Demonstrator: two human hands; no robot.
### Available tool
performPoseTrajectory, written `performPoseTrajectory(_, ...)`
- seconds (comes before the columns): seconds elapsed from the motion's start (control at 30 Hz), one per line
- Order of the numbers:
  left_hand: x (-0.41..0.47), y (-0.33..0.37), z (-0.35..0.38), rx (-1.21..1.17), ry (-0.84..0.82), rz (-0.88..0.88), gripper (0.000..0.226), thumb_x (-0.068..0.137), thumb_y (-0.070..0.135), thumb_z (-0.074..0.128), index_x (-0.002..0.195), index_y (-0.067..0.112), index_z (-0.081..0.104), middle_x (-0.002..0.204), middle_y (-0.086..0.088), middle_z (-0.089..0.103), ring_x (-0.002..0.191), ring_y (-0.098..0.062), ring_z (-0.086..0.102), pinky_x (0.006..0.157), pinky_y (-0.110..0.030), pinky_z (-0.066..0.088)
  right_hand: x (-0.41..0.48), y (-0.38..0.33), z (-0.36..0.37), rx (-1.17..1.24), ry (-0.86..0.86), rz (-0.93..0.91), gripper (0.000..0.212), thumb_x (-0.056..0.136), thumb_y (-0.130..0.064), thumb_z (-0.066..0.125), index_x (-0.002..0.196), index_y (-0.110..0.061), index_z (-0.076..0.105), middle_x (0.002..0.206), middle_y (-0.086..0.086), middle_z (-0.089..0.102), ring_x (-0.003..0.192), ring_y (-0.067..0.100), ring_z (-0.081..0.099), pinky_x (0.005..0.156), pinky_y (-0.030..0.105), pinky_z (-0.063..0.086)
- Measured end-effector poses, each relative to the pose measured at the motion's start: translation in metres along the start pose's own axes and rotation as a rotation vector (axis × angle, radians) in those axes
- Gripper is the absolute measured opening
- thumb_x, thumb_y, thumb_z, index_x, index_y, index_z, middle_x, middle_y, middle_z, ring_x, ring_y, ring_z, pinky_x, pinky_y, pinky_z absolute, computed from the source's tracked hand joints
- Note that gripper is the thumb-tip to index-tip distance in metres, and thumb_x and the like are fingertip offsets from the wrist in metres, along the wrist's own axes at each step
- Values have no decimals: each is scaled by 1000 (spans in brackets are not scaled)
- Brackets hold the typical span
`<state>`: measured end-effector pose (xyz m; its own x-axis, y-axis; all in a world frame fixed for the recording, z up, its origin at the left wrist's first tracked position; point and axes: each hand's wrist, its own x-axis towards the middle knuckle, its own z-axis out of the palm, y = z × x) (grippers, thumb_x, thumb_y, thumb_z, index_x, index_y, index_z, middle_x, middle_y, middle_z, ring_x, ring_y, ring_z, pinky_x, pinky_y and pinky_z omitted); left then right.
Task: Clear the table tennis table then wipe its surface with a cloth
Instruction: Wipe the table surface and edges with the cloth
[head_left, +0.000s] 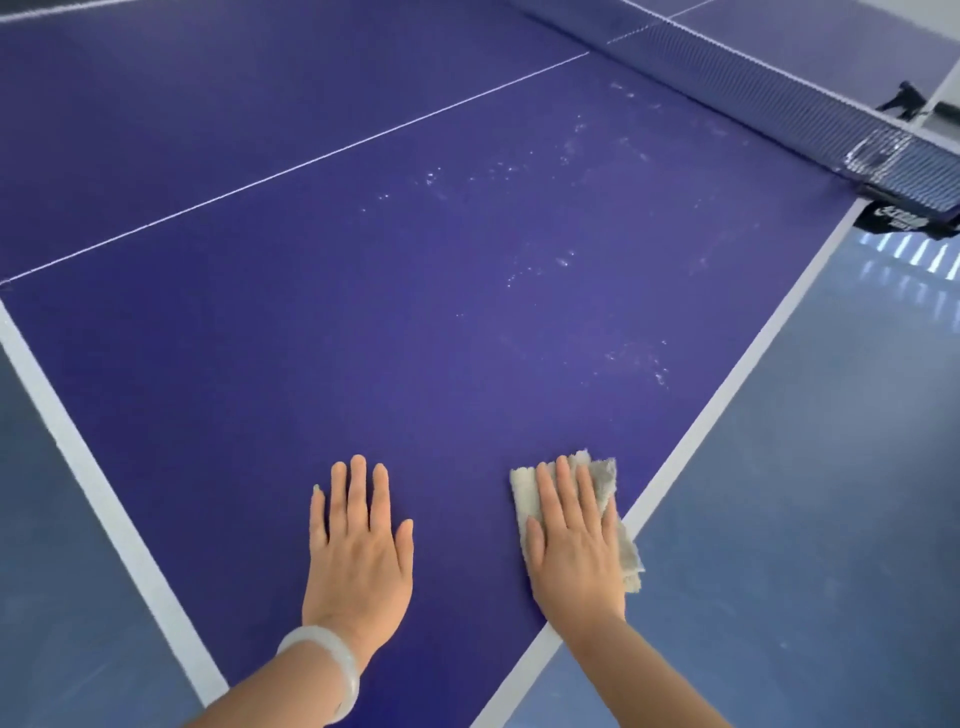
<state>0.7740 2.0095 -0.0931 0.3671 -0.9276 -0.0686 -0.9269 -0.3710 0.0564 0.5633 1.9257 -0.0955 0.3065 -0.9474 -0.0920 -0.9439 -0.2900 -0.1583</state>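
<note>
— Where's the cloth (605, 488)?

— Under the right hand (576, 545), down at the near right corner of the table (363, 312). The palm lies flat on it, fingers straight and close together, pressing it to the blue top rather than gripping it. One frayed edge of the cloth hangs just over the white side line.

— And the other hand?

— The left hand (358, 551) is flat on the bare surface beside it, fingers spread a little, holding nothing. There's a pale bangle (324, 670) on that wrist.

— Is the top clean?

— Not all of it. Pale specks and smears (571, 260) are scattered across the right half, between the hands and the net (779, 98). They could be water drops or dust; from here I can't tell which. The white centre line (291, 169) runs past them on the left.
</note>
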Motion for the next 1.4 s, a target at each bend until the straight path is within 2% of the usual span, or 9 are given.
performPoseTrajectory(0.13, 1, 3, 1, -8, -1, -11, 66, 98, 42, 18, 150, 2, 30, 157, -21, 27, 146, -38, 23, 117, -57, 22, 10, 49, -15, -56, -76, -400, 55, 103, -40, 24, 156, -25, 22, 164, -6, 14, 152, 18, 12, 120, 43, 13)
performPoseTrajectory(0.33, 1, 1, 0, -7, -31, -17, 66, 99, 42, 18, 151, 3, 26, 158, -22, 25, 147, -39, 21, 117, -58, 23, 62, 59, -21, -50, 18, 127, 69, 94, -44, 2, 156, -19, 18, 164, 1, 15, 152, 19, 5, 122, 51, 8)
performPoseTrajectory(0.53, 1, 4, -7, -9, -50, -26, 65, 98, 40, 20, 150, 2, 30, 158, -21, 25, 147, -37, 22, 115, -57, 28, 43, 18, -10, -225, -82, -588, 58, 103, -39, 25, 156, -17, 23, 163, 5, 20, 152, 29, 12, 118, 62, 12)
performPoseTrajectory(0.7, 0, 5, -10, -25, -38, -55, 64, 98, 39, 23, 147, 2, 37, 156, -19, 31, 146, -34, 26, 116, -53, 25, 118, 57, -36, -342, -47, -452, 61, 101, -38, 12, 156, -14, 23, 161, 8, 24, 151, 32, 13, 119, 61, 8)
performPoseTrajectory(0.83, 20, 48, -18, -148, 33, -258, 53, 99, 30, 33, 137, -3, 50, 149, -23, 40, 141, -38, 35, 115, -53, 31, 155, 70, -38, -211, -108, -396, 69, 94, -38, -14, 156, -11, -3, 165, 8, -2, 152, 23, -11, 123, 45, -5)
performPoseTrajectory(0.97, 59, 123, -21, -311, 10, -589, 58, 100, 29, 49, 147, -2, 35, 158, -23, 23, 149, -36, 15, 122, -51, 12, 131, 64, -32, -100, -128, -688, 58, 104, -35, 12, 156, -10, 20, 164, 6, 14, 152, 20, 5, 121, 39, 7)
performPoseTrajectory(1.13, 75, 155, -5, -190, 50, -741, 73, 97, 42, 22, 147, -10, 28, 156, -29, 23, 148, -40, 16, 120, -56, 12, 173, 119, -42, -148, -184, -1014, 53, 105, -34, 26, 155, -17, 26, 163, 2, 19, 152, 19, 9, 121, 39, 8)
performPoseTrajectory(1.27, 77, 158, -2, -137, 66, -756, 73, 97, 41, 21, 147, -11, 28, 156, -29, 24, 147, -41, 17, 120, -57, 14, 256, 168, -62, -146, -79, -522, 55, 103, -41, 12, 155, -29, 23, 164, 5, 16, 153, 22, 5, 123, 47, 5)
performPoseTrajectory(1.4, 77, 159, -2, -102, 50, -784, 73, 96, 43, 18, 148, -9, 28, 157, -27, 22, 149, -38, 15, 121, -54, 12, 255, 160, -57, 30, 18, -200, 49, 104, -36, 33, 152, -26, 35, 161, 8, 22, 148, 30, 18, 123, 51, 7)
